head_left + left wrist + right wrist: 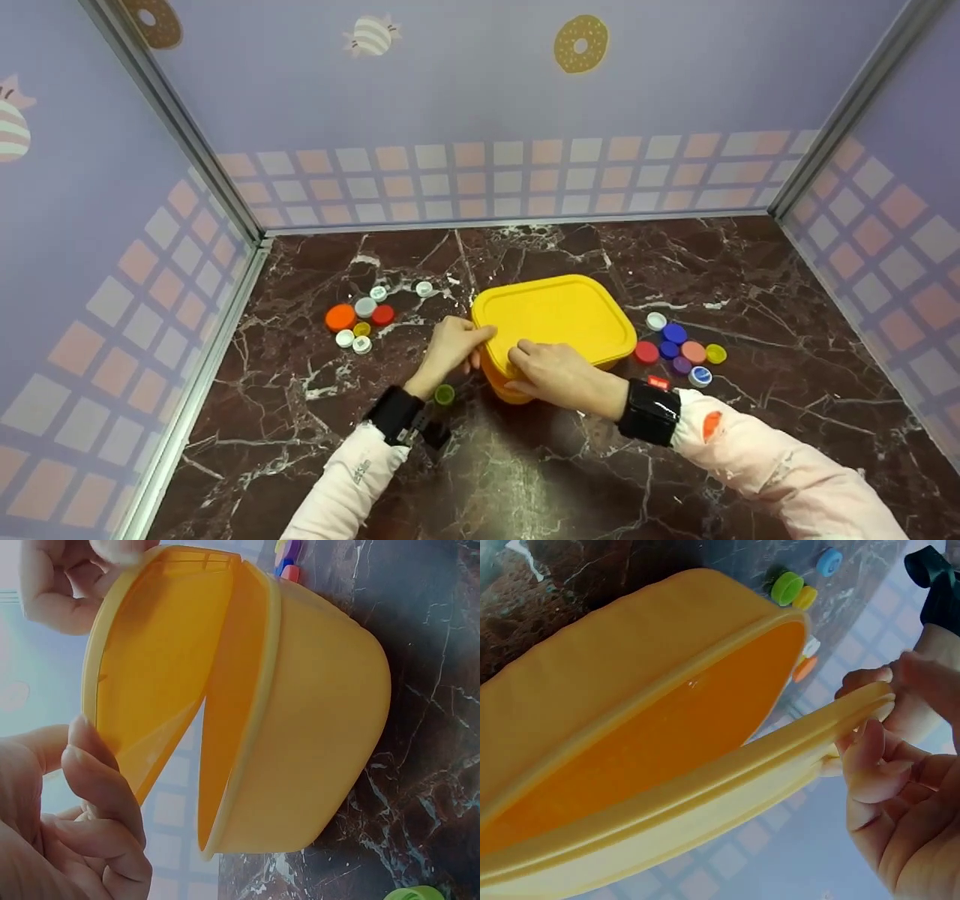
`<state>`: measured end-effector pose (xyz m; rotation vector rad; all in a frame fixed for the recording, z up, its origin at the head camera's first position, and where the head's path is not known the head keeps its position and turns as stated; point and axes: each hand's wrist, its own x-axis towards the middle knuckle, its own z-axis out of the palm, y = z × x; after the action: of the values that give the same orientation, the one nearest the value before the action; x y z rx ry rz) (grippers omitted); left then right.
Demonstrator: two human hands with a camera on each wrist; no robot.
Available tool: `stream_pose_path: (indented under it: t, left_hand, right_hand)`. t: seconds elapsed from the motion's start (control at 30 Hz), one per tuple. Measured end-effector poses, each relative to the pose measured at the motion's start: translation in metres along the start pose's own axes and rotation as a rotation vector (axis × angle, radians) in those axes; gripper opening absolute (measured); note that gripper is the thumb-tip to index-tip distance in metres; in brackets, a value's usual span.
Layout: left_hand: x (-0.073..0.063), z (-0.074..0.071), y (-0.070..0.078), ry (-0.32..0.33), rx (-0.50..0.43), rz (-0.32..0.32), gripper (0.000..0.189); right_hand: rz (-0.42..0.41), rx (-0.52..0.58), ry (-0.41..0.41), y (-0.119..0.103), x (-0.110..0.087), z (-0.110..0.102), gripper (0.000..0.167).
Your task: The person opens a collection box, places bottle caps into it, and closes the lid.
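A yellow plastic lid [559, 315] is raised at its near side over a yellow container [322, 712]. The gap between lid and rim shows in both wrist views, and the part of the inner wall [697, 712] in sight is plain orange-yellow. My left hand [451, 346] grips the lid's left edge with curled fingers. At the near edge, my right hand [562, 375] pinches the lid, fingers on top and thumb below. A green bottle cap [445, 394] lies on the table just below my left hand.
Left of the container lie several bottle caps, among them an orange one [340, 317] and a red one [382, 315]. More caps, including a blue one [674, 333], are grouped to its right. Patterned panels [480, 112] enclose the marbled table [300, 427] at the back and sides.
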<state>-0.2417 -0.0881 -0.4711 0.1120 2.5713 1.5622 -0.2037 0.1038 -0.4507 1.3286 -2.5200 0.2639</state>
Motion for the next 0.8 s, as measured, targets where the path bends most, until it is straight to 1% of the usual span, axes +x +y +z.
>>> stream_pose_path:
  t: [0.2,0.4,0.5,0.63,0.8]
  left_hand:
    - [-0.0015,0.0011,-0.0020,0.003,0.010,0.020,0.036]
    - [-0.0025,0.0003,-0.0025,0.004,0.017,0.027,0.036]
    - [-0.0022,0.0004,-0.0012,0.007,0.006,0.028,0.037]
    - [-0.0022,-0.0004,-0.0010,0.007,-0.022,0.031,0.037]
    - [0.0001,-0.0022,-0.0012,-0.003,-0.042,0.039,0.042]
  right_hand:
    - [-0.029,-0.044,0.015,-0.0024,0.0008,0.0043,0.027]
    - [-0.053,-0.086,-0.014,-0.0032,0.0035,0.0050,0.028]
    - [-0.064,-0.093,0.005,-0.0024,0.0039,0.0061,0.027]
    - [-0.064,-0.072,0.041,-0.0022,0.0049,0.0062,0.025]
    - [-0.086,-0.058,0.088,0.0014,0.0055,0.0038,0.022]
